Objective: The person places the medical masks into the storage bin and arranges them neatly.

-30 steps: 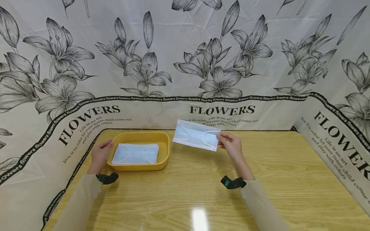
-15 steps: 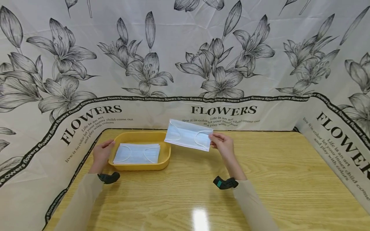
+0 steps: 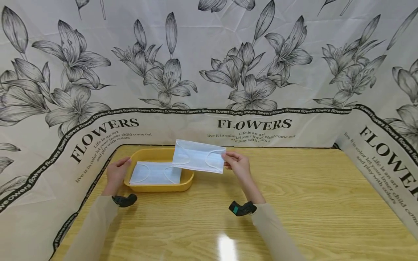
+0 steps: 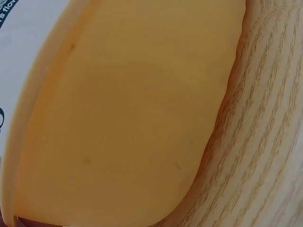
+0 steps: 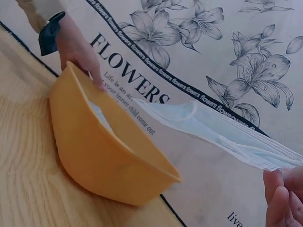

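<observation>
My right hand (image 3: 238,165) pinches a pale blue face mask (image 3: 197,156) by its right edge. It hangs in the air, white ear loops showing, and its left end overlaps the right part of a yellow plastic basin (image 3: 156,188) in the head view. A small stack of similar masks (image 3: 151,174) lies inside the basin. On the basin's left side, my left hand (image 3: 116,174) grips the rim. The right wrist view shows that hand's thumb (image 5: 99,82) at the rim. Mostly the basin's outer wall (image 4: 123,113) fills the left wrist view.
A wooden table (image 3: 294,203) carries the basin near its back left corner. White cloth (image 3: 183,127) printed with flowers and lettering surrounds the table at the back and sides. Dark straps (image 3: 241,208) sit on both wrists.
My right hand has carried the mask leftward from beside the basin until it overlaps the basin's right part, dipping slightly. My left hand stays at the basin's rim.
</observation>
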`<action>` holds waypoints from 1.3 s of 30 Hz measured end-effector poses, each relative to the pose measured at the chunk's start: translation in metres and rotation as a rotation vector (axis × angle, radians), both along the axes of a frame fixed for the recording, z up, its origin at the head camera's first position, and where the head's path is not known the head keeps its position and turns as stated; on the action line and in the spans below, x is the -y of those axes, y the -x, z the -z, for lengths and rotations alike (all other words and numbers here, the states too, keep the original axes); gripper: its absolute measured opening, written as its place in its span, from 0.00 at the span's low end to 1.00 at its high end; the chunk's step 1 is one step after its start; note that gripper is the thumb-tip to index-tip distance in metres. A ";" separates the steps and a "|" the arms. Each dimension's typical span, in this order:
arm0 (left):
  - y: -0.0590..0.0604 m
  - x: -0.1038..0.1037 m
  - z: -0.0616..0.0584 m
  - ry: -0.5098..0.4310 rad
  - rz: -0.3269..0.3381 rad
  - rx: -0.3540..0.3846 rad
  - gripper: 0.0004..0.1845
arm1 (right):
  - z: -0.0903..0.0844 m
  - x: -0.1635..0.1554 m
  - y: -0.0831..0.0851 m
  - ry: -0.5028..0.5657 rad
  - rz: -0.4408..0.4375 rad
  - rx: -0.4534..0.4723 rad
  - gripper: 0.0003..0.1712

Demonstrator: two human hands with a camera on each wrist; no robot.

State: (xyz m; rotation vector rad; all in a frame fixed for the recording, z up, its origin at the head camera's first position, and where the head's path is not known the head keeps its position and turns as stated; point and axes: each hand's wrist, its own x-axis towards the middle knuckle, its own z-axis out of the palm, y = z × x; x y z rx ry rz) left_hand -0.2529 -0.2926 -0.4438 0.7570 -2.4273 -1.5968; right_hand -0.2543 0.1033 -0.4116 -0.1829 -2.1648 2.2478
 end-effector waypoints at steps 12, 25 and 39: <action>0.002 -0.002 0.003 0.000 -0.049 -0.033 0.22 | 0.005 0.035 -0.002 0.002 -0.052 -0.013 0.14; 0.001 -0.001 0.002 -0.028 -0.022 -0.022 0.23 | 0.007 0.071 -0.003 0.011 -0.131 -0.028 0.14; 0.002 -0.001 0.001 -0.055 -0.021 -0.008 0.23 | 0.007 0.099 -0.002 0.013 -0.201 -0.026 0.14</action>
